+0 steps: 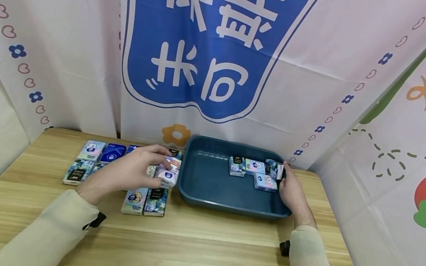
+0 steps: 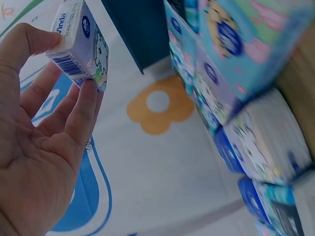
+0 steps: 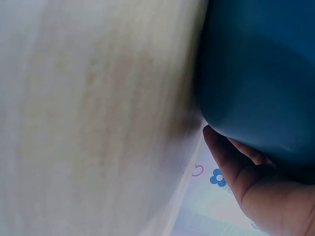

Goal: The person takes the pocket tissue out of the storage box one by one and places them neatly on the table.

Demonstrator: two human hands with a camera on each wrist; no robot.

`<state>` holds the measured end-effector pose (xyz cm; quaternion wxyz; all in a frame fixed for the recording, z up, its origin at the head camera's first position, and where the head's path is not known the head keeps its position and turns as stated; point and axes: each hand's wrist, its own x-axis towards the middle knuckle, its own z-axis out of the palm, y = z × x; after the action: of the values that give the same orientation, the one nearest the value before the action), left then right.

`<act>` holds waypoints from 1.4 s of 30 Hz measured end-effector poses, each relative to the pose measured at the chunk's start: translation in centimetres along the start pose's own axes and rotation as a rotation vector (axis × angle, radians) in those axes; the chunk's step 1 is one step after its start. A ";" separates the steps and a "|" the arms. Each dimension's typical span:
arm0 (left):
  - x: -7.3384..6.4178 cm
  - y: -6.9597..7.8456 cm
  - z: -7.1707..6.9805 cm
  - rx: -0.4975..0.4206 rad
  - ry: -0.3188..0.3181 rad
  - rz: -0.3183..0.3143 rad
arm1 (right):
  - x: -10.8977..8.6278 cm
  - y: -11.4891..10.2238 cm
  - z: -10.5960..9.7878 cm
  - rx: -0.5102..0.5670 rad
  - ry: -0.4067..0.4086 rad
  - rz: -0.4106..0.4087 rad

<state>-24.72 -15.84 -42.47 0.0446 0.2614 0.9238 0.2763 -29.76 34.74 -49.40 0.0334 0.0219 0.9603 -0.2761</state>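
My left hand (image 1: 132, 167) pinches a small white and lilac tissue pack (image 1: 169, 173) between thumb and fingertips, just left of the tray. In the left wrist view, this raised pack (image 2: 81, 46) shows its barcode end and Vinda lettering. My right hand (image 1: 291, 190) grips the right end of the dark teal tray (image 1: 203, 190); in the right wrist view, its fingers (image 3: 229, 157) lie along the outer wall. Several tissue packs lie inside the tray's right half, among them a light blue pack (image 1: 265, 182). A tilted pack (image 1: 274, 168) leans beside the right hand.
More tissue packs stand in rows left of the tray, including a dark blue one (image 1: 113, 153) and a dark floral one (image 1: 155, 201), partly behind my left hand. The wooden table (image 1: 192, 253) ends at a printed cloth (image 1: 147, 116) behind and on both sides.
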 end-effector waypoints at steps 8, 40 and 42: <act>-2.4 -1.3 -0.9 0.034 0.023 -0.002 | 0.0 0.1 0.1 -0.005 0.011 -0.006; -10.8 -6.8 -2.1 0.083 -0.008 -0.033 | 0.1 0.0 0.0 -0.002 0.015 0.002; -11.2 -7.0 -2.1 0.086 -0.023 -0.039 | 0.1 0.0 0.1 -0.003 0.012 0.001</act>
<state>-18.82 -27.50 -45.08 0.0492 0.2480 0.9392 0.2324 -29.85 34.71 -49.49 0.0277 0.0239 0.9609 -0.2745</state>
